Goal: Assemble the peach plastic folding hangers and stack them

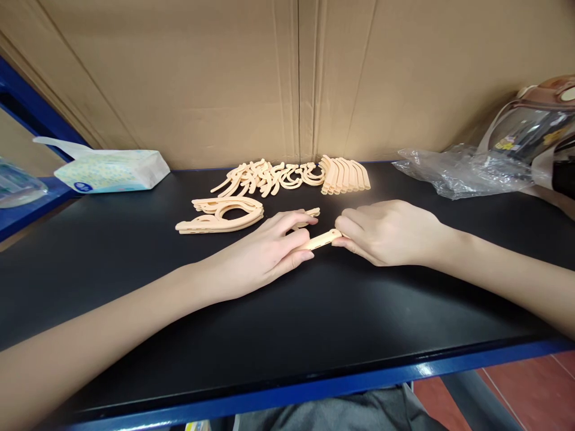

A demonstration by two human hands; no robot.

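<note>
My left hand (269,248) and my right hand (389,233) meet at the middle of the black table (314,323), both gripping one peach plastic piece (321,240) that spans the gap between their fingertips. Another peach part (309,212) pokes out behind my left fingers. To the left lies a small stack of assembled peach hangers (220,215). Farther back sit a heap of curved hook parts (269,176) and a row of straight arm parts (345,175).
A tissue pack (110,170) lies at the back left. Crumpled clear plastic wrap (462,170) and a helmet with a visor (534,129) sit at the back right. A cardboard wall (287,72) closes the back. The table has a blue front edge (359,380).
</note>
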